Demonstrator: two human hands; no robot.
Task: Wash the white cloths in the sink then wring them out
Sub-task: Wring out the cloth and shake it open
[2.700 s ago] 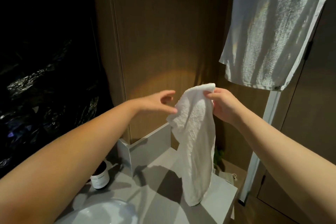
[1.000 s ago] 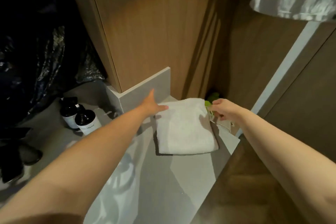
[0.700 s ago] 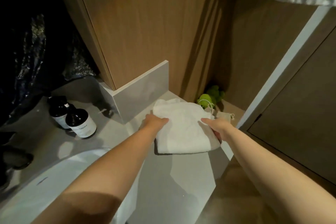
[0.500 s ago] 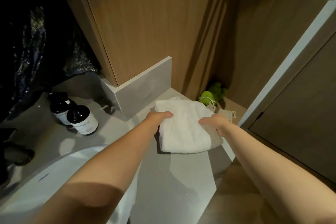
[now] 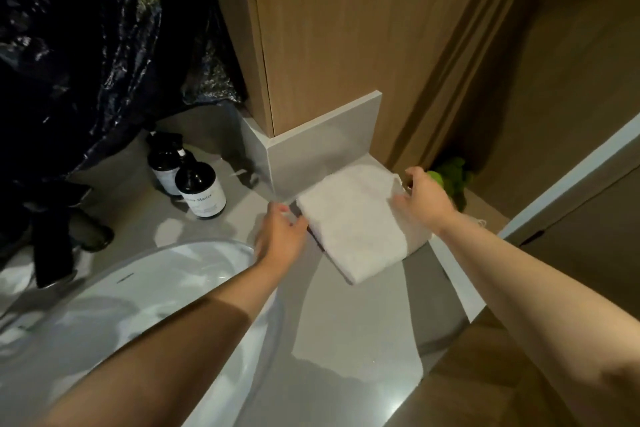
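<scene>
Reading "Master": dark bottle (image 5: 200, 191) label beside sink (image 5: 138, 288)

The room is dim and warm-toned, the light falling from above and behind the person so that the grey counter (image 5: 346, 333) carries hard-edged shadows of both forearms. The white cloth (image 5: 349, 225) is the brightest patch and almost blown out, its weave lost; a shadow band crosses its right side. The right hand (image 5: 424, 199) smears with motion blur, the left hand (image 5: 278, 236) less so. Pale glare streaks the sink (image 5: 104, 288) rim. The upper left sinks into near-black with only glints. Straight edges bow toward the frame's borders.
</scene>
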